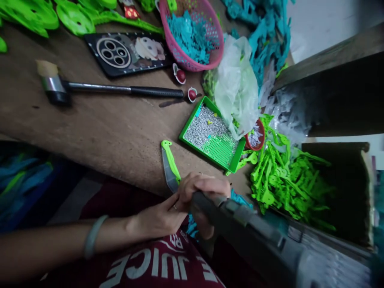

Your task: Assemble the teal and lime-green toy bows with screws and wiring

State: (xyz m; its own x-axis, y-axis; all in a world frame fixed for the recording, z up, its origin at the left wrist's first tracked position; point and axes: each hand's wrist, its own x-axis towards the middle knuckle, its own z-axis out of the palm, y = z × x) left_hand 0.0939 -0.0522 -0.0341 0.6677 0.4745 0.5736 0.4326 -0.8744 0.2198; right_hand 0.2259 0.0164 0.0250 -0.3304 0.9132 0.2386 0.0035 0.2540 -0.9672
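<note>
Piece (171, 162), green strip with a clear grey flap, juts up-left from the joined hands, upper end over the table. Looks like thin moulded plastic: likely light, fairly stiff, smooth enough to slip a bit; flap probably the fragile side. Best hold judged to be the green strip, by its edges, off the flap. Left hand (163, 216): fingers curled in, hardly any gap, close against the other hand and the piece's lower end; exact grip hidden, can't tell what it pinches. Right hand (207, 186): curled around the near end of a dark tool (249, 228), blurred, kind unclear, probably the heavier item.

Table (105, 128): brown, scuffed. Hammer (99, 88) lies below phone (129, 54); tray (207, 155) with metal bits (198, 130) beside bag (234, 84); pink basket (183, 62) of blue scraps (192, 36) above. Green parts (279, 180) heaped at right by a dark box (345, 188). Room: dim, pale surface (324, 28) upper right, wall or floor unclear
</note>
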